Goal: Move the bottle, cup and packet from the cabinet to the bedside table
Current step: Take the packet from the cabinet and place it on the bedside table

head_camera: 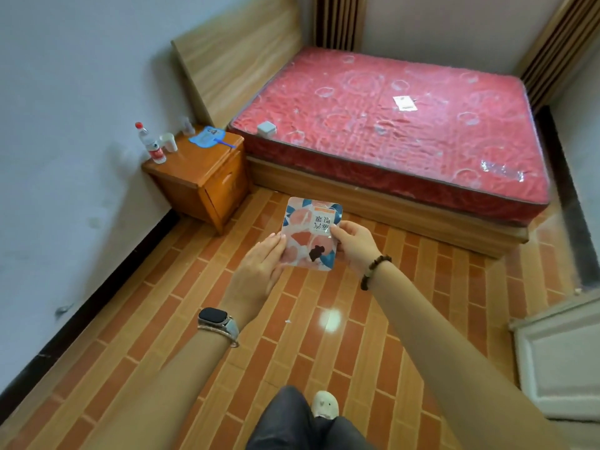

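A pink, white and blue packet is held out over the tiled floor in front of me. My right hand pinches its right edge between thumb and fingers. My left hand lies with straight fingers against its left edge and back. On the orange wooden bedside table at the left wall stand a clear bottle with a red cap and label and a white cup next to it.
A blue hand fan lies on the bedside table's far side. A bed with a red, plastic-wrapped mattress fills the right of the room, a small white box on its corner. A white cabinet edge is at right.
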{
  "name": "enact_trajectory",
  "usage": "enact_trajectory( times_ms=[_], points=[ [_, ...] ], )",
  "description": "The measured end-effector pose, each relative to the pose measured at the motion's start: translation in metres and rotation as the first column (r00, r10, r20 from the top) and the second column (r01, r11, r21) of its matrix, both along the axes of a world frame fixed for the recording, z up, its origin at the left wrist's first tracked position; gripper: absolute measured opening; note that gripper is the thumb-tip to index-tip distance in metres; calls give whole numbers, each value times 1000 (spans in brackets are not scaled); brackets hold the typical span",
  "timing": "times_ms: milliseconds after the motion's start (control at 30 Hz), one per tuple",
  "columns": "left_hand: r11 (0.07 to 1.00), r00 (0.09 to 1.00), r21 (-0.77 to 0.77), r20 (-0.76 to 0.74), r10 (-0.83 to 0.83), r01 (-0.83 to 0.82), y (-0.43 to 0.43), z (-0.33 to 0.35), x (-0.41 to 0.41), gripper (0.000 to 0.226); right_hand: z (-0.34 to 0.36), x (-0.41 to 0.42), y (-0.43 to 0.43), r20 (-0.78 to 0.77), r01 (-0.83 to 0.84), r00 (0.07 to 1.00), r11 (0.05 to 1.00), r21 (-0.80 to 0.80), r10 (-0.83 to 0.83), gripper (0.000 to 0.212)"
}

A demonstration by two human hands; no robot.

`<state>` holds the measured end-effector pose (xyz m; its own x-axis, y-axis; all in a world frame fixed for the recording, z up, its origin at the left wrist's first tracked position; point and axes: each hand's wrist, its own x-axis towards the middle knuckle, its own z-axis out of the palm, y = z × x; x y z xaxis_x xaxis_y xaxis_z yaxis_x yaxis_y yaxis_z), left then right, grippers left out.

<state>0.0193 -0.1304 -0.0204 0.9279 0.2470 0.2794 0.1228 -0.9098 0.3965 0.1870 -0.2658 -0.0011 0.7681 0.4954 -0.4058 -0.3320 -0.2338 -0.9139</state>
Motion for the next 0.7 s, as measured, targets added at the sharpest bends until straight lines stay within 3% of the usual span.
enact_trajectory(
  times_ms=[300, 700],
  points=[
    [996, 997, -54, 3, 78, -78, 54, -9, 51, 51, -10, 63, 69, -1, -77, 997, 997, -29, 77, 17],
    [988, 988, -68, 63, 141, -137, 205, -10, 152, 49, 1, 167, 228, 82, -120, 989, 991, -50, 124, 22]
  ],
)
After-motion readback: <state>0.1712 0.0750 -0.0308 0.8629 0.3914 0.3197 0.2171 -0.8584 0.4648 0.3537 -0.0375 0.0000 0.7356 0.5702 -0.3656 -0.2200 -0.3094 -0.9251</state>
